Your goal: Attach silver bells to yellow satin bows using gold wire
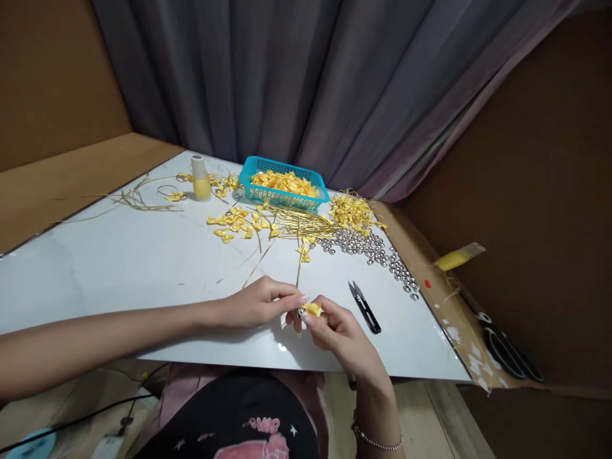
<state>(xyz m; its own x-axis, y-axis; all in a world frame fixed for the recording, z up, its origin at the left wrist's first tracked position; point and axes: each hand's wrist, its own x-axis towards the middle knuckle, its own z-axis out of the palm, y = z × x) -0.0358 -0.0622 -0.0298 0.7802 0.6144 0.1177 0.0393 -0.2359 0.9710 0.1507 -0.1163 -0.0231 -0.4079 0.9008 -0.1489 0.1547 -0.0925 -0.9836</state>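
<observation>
Near the front edge of the white table, my left hand (pixel 262 302) and my right hand (pixel 337 326) meet at a small yellow ribbon bow (pixel 313 309). My right thumb and fingers pinch the bow. A silver bead (pixel 301 313) sits against it, by my left fingertips, which are closed there as well. From between my left fingers a thin gold cord (pixel 299 268) sticks up and away; how it joins the bow is hidden. To the right of my right hand lie black thread snips (pixel 365 308).
A teal basket (pixel 246 167) of yellow bows stands at the back. Before it are loose bows (pixel 232 223), gold cords (pixel 301 223) and silver beads (pixel 358 243). A bow pile (pixel 351 211) sits right, a glue bottle (pixel 201 182) left. Black-handled scissors (pixel 502 347) lie at the right side.
</observation>
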